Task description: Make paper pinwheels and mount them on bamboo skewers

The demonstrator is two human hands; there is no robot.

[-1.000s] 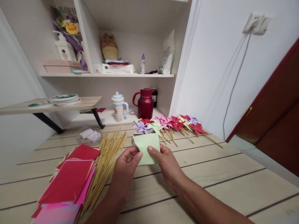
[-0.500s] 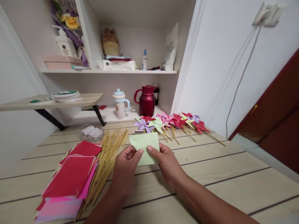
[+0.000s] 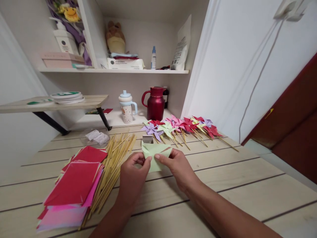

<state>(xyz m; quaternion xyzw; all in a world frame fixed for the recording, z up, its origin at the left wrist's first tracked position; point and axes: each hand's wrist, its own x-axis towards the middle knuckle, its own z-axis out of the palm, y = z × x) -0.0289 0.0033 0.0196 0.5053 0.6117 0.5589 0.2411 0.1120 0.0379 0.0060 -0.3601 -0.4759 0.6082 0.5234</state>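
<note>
A pale green sheet of paper (image 3: 155, 150) is held between my two hands above the table, its upper edge curved and a slit visible near the top right corner. My left hand (image 3: 135, 168) pinches it at the left side, thumb on the front. On the right side, my right hand (image 3: 177, 165) grips it, the thumb lying over the front face. Just behind the sheet stands a small grey open box (image 3: 148, 139). Finished paper pinwheels (image 3: 168, 129) on thin sticks lie farther back, in red, pink, purple and green.
Left of my hands lie many thin wooden sticks (image 3: 114, 165) and a stack of coloured paper (image 3: 74, 181). Behind them is a clear container (image 3: 95, 137) with white packets. A cup (image 3: 126, 112) and a red jug (image 3: 155, 104) stand at the back, below a shelf (image 3: 114, 71).
The green paper has bent, its top edge now curving and its right corner lifting apart. The small box behind shows more. The whole view has shifted slightly.
</note>
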